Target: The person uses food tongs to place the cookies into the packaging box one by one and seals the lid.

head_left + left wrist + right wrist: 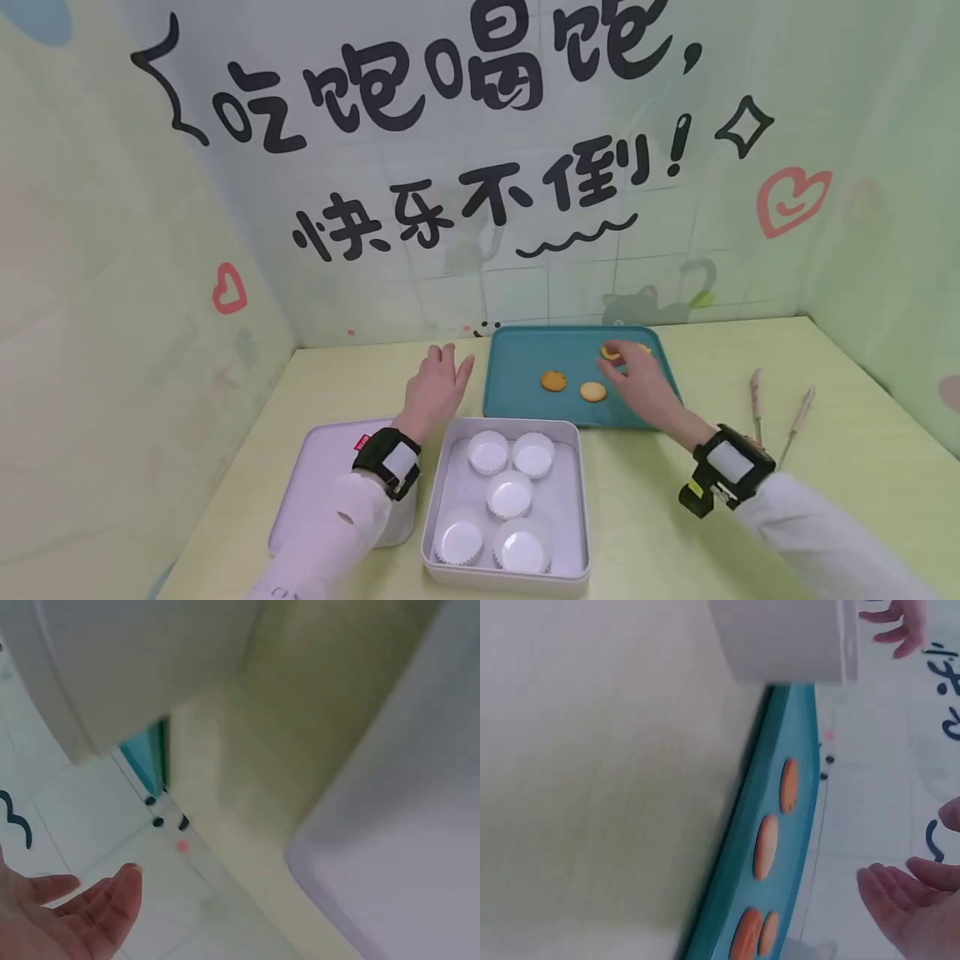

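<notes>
My right hand (637,383) hovers over the back right of a teal tray (517,358), fingers loosely bent and holding nothing. On the tray lie a brown cookie (553,381) and a paler cookie (592,392). Two more cookies (746,934) lie close together, partly hidden behind the right hand in the head view. My left hand (437,392), relaxed and holding nothing, hangs over the table left of the tray. In front of the tray stands a pale lavender box (581,500), with several white fluted cups (510,495) inside.
A pale lavender lid or flat box (322,475) with a small red label lies under the left forearm. Two slim utensils with pinkish handles (756,392) lie at the table's right; their kind cannot be told. A printed cloth wall (450,283) borders the table's back and sides.
</notes>
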Available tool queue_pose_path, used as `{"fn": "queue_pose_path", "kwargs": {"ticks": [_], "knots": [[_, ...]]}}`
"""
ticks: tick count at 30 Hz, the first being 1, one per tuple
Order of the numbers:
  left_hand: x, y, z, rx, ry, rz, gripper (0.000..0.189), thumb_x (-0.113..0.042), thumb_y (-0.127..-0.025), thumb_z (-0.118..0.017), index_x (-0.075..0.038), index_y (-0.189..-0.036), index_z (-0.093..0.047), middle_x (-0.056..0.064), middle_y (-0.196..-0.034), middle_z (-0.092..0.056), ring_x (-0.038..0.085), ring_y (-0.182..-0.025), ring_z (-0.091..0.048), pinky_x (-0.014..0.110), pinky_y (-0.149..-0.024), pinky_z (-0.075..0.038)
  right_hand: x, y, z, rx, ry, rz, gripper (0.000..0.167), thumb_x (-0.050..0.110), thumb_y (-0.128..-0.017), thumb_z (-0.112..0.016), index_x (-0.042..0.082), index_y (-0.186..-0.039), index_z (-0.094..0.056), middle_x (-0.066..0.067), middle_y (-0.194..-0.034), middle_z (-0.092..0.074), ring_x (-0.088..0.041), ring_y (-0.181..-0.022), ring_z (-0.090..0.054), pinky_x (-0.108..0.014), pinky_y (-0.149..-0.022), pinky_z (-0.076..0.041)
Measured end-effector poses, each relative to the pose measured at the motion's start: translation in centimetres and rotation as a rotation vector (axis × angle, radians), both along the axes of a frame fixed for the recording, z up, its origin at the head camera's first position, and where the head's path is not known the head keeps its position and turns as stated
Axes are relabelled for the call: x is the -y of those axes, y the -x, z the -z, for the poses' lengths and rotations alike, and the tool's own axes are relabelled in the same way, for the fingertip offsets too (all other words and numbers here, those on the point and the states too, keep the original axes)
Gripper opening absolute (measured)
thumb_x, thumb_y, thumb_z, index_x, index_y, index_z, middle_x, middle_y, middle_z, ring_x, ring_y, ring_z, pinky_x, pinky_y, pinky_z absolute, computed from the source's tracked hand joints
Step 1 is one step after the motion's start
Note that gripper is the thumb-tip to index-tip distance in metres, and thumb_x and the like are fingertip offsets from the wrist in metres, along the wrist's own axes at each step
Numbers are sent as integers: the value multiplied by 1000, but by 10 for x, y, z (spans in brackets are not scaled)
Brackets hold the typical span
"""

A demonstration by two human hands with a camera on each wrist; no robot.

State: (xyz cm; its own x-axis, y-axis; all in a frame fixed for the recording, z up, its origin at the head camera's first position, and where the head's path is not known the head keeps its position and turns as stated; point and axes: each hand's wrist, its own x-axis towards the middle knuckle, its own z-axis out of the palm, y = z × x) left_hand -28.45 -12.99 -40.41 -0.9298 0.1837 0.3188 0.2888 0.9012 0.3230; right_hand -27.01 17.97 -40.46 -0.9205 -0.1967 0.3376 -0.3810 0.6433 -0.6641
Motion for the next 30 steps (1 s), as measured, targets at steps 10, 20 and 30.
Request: {"fn": "queue_pose_path", "kwargs": {"ticks": [10, 20, 30], "knots": [[0, -62, 7, 217, -31, 15, 50, -37, -98, -34, 9, -113, -46, 20, -96, -51, 31, -74, -56, 44, -60, -47, 27, -54, 3, 506, 94, -83, 49, 27, -90, -57, -12, -117, -48, -14, -101, -57, -26, -81, -59, -34, -64, -50], [5, -82, 27, 210, -46, 78, 26, -9, -93, -44, 14, -105, -41, 16, -79, -48, 26, -64, -54, 38, -51, -46, 44, -71, 16, 579, 111, -82, 37, 13, -84, -63, -8, -113, -54, -7, -81, -55, -20, -70, -57, -34, -60, -50], [-10, -99, 35, 67, 28, 133, 28, 11, -81, -45, 21, -104, -34, 20, -76, -47, 22, -56, -54, 28, -43, -45, 43, -83, 21, 297, -49, -62, 20, -5, -83, -46, -11, -100, -56, -8, -76, -54, -20, -65, -49, -34, -58, -43]]}}
